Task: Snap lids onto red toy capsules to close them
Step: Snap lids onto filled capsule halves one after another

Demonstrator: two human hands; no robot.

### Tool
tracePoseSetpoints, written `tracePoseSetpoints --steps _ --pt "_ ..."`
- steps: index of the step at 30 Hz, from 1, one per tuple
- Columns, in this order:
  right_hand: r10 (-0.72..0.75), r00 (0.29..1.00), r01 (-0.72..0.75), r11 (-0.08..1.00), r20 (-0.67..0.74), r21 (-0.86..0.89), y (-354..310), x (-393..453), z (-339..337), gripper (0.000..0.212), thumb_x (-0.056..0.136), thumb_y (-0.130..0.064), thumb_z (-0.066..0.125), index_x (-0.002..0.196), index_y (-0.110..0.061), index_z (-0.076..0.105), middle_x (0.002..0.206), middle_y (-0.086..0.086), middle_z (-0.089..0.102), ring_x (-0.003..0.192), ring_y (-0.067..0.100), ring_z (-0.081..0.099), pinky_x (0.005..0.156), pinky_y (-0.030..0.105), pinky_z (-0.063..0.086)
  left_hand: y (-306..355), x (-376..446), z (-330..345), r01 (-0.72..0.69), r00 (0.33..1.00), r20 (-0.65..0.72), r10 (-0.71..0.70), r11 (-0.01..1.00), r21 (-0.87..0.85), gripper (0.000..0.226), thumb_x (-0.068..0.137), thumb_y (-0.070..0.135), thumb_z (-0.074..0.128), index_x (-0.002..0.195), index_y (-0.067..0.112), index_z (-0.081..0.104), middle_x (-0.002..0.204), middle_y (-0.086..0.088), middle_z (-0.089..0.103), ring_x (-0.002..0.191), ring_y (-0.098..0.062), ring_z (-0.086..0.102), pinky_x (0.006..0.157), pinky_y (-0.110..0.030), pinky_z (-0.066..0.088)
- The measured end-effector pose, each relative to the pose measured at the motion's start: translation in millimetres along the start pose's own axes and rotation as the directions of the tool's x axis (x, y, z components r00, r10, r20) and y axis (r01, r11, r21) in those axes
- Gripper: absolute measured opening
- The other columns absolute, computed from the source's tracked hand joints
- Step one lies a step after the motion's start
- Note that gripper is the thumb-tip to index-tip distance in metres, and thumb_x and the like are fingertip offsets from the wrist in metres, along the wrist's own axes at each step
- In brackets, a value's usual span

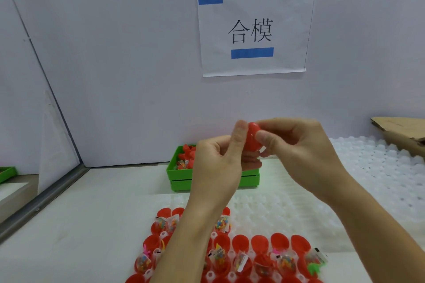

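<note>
I hold one red capsule [253,136] up in the air between both hands, in front of the wall. My left hand [218,163] pinches its left side with thumb and fingers. My right hand [299,147] grips its right side, thumb pressed on the front. Most of the capsule is hidden by my fingers, so the seam cannot be seen. Below my arms, several open red capsule halves [259,243] sit in a white tray, holding small bagged toys [286,262].
A green bin [181,177] with red capsules stands behind my hands against the wall. White bumpy trays [379,167] cover the table's right side. Cardboard [400,131] lies far right. A paper sign [253,30] hangs on the wall. A metal rail [46,202] borders the left.
</note>
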State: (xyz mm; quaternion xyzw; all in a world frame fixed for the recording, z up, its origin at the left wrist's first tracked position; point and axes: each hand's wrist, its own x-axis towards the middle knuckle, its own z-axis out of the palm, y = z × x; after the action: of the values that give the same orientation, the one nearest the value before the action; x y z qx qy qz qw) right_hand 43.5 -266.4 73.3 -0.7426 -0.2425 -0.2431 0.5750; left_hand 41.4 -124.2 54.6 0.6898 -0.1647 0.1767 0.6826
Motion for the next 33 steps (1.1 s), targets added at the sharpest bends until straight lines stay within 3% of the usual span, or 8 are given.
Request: tracePoseSetpoints --steps 3,6,10,16,19,22,26,33 --pt "0.223 0.975 -0.220 0.953 0.008 0.208 3 0 -1 0.025 0.097 -0.014 0.056 0.083 -0.022 0.075 0.080 0.004 0.077 0.073 0.014 0.073 0.065 0.020 0.057 -2 0 -4 -0.041 0.999 -0.001 0.042 0.987 0.158 0.043 0.087 0.057 0.052 0.089 0.020 0.075 0.077 0.003 0.075 0.075 -0.014 0.074 0.072 -0.032 0.062" --pt "0.306 0.948 -0.318 0.914 0.087 0.251 9 -1 -1 0.025 0.098 -0.018 0.053 0.089 -0.014 0.076 0.085 0.010 0.077 0.080 0.019 0.074 0.069 0.022 0.058 -3 1 -10 -0.104 0.990 0.109 0.084 0.976 0.191 0.034 0.085 0.038 0.073 0.116 0.029 0.064 0.102 0.012 0.072 0.099 -0.007 0.068 0.083 -0.031 0.059" --pt "0.293 0.941 -0.332 0.896 0.169 0.296 12 -1 -3 0.031 0.083 -0.031 0.059 0.103 -0.012 0.074 0.097 0.020 0.075 0.097 0.035 0.071 0.084 0.035 0.060 -3 1 -11 -0.134 0.980 0.175 0.097 0.967 0.216 0.056 0.080 0.016 0.081 0.128 0.035 0.060 0.117 0.013 0.068 0.111 -0.004 0.064 0.091 -0.026 0.056" --pt "0.296 0.949 -0.313 0.925 0.105 0.214 6 -1 -2 0.033 0.078 -0.038 0.066 0.103 -0.018 0.069 0.088 0.006 0.077 0.086 0.025 0.075 0.079 0.033 0.061 -2 0 -8 -0.200 0.980 0.062 0.190 0.936 0.290 0.049 0.075 0.017 0.084 0.120 0.028 0.067 0.108 0.013 0.070 0.099 -0.004 0.068 0.085 -0.015 0.055" --pt "0.239 0.965 -0.249 0.964 0.109 0.090 1 -2 -2 0.020 0.083 -0.026 0.074 0.101 -0.018 0.071 0.088 -0.001 0.077 0.082 0.016 0.075 0.079 0.031 0.061 -2 -1 -6 -0.249 0.967 0.042 0.251 0.895 0.371 0.047 0.075 0.016 0.084 0.119 0.021 0.068 0.107 0.011 0.067 0.098 -0.008 0.068 0.086 -0.023 0.058" --pt "0.240 0.965 -0.251 0.962 0.102 0.109 3 -2 0 0.017 0.086 -0.009 0.071 0.102 -0.014 0.074 0.090 0.003 0.078 0.087 0.017 0.075 0.083 0.032 0.060 0 -2 -4 -0.306 0.945 0.021 0.328 0.857 0.415 0.052 0.076 0.019 0.084 0.125 0.021 0.066 0.106 0.017 0.064 0.097 0.001 0.064 0.085 -0.014 0.054" --pt "0.304 0.922 -0.387 0.691 0.241 0.610 4 -2 5 0.027 0.082 -0.011 0.057 0.102 -0.001 0.071 0.099 0.021 0.075 0.095 0.027 0.073 0.077 0.026 0.059 3 -2 -5 -0.298 0.943 -0.042 0.329 0.897 0.327 0.057 0.072 0.022 0.086 0.124 0.029 0.065 0.111 0.019 0.065 0.105 0.000 0.062 0.089 -0.015 0.052" --pt "0.302 0.901 -0.432 0.581 0.310 0.689 8 -1 7 0.030 0.080 -0.011 0.060 0.105 0.004 0.071 0.104 0.023 0.073 0.093 0.025 0.074 0.074 0.023 0.058 6 -3 -4 -0.253 0.963 -0.027 0.268 0.932 0.258 0.047 0.078 0.009 0.081 0.102 0.042 0.059 0.100 0.025 0.068 0.098 0.007 0.064 0.080 -0.007 0.049"
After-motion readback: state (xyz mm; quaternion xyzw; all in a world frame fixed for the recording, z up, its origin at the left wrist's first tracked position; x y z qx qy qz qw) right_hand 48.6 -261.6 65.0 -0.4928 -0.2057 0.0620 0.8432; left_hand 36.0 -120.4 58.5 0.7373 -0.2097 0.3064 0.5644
